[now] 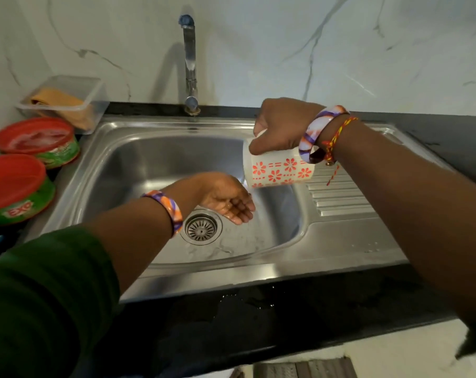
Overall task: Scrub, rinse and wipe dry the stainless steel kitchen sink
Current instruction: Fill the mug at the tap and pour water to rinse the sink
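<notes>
Head view: flowered mug (279, 169) gripped, tipped by right hand (281, 126); left hand (228, 199) cupped, released; water may be splashed past sink (340, 241) onto desk (258, 317).

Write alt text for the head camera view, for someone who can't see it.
Over a stainless steel sink, a right hand tips a white plastic mug with red flowers above an open, cupped left hand. Two red-lidded green soap tubs sit left.

The nearer red-lidded tub (15, 186) reads "EXO"; the farther tub's (40, 141) label is illegible.
</notes>
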Demonstrator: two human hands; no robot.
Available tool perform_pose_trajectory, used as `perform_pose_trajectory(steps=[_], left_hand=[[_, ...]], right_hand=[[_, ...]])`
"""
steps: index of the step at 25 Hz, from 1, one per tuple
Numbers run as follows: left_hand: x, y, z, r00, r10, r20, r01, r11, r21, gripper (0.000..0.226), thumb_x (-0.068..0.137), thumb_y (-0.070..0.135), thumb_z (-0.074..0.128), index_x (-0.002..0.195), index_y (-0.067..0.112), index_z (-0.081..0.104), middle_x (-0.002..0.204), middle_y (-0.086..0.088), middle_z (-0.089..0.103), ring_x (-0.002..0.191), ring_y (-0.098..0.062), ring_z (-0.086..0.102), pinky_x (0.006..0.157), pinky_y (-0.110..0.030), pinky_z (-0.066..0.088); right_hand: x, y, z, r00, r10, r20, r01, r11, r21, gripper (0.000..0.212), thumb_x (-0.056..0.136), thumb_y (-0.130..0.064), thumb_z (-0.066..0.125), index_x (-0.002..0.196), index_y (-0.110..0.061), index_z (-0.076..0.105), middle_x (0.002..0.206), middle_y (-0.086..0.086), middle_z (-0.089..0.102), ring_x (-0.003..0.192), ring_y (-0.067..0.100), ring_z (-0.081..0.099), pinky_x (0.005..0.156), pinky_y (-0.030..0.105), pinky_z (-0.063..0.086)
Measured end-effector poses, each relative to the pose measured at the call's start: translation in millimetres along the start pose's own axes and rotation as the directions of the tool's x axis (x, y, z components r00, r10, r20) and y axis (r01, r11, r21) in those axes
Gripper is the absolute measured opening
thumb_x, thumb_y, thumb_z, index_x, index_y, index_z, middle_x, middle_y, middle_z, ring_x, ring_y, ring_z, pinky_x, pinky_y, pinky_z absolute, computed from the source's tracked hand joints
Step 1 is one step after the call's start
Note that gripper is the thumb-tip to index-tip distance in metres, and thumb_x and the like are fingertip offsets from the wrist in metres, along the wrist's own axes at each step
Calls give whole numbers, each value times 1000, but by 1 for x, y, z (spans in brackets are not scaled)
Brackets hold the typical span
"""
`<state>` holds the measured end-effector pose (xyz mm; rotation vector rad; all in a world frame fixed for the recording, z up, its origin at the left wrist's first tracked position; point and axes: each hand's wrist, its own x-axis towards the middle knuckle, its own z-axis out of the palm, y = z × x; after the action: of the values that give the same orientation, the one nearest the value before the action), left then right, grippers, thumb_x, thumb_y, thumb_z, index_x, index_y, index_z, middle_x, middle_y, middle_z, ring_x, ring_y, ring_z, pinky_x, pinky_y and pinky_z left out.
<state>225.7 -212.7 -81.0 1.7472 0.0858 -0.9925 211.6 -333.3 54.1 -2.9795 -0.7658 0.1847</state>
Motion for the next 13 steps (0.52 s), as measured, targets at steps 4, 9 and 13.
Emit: perform_pose_trajectory(steps=[4, 9, 13], left_hand=[[-29, 21, -14, 975, 165, -150, -197, 953, -229, 26, 98, 4, 36, 81, 0, 56, 66, -9, 64, 54, -14, 65, 52, -21, 56], [-60, 50, -27, 909, 280, -309, -336, 930, -145, 31, 100, 5, 32, 81, 1, 55, 78, -10, 57, 70, -17, 57, 56, -22, 55], [-58, 33, -23, 933, 191, -304, -166, 980, 106, 25, 98, 5, 40, 79, 1, 55, 78, -12, 58, 69, -19, 56, 67, -28, 51]], right_hand=[[-6, -19, -12, 962, -61, -267, 28, 992, -126, 25, 79, -36, 60, 96, -19, 66, 89, 2, 61, 82, 24, 57, 69, 27, 35], [-11, -34, -40, 892, -177, -415, 7, 926, -378, 31, 83, -33, 56, 111, -21, 65, 114, 8, 63, 102, 32, 58, 74, 29, 31], [-17, -32, -17, 916, -235, -325, 45, 865, -500, 33, 84, -34, 56, 113, -22, 64, 114, 12, 61, 102, 34, 59, 73, 29, 27]])
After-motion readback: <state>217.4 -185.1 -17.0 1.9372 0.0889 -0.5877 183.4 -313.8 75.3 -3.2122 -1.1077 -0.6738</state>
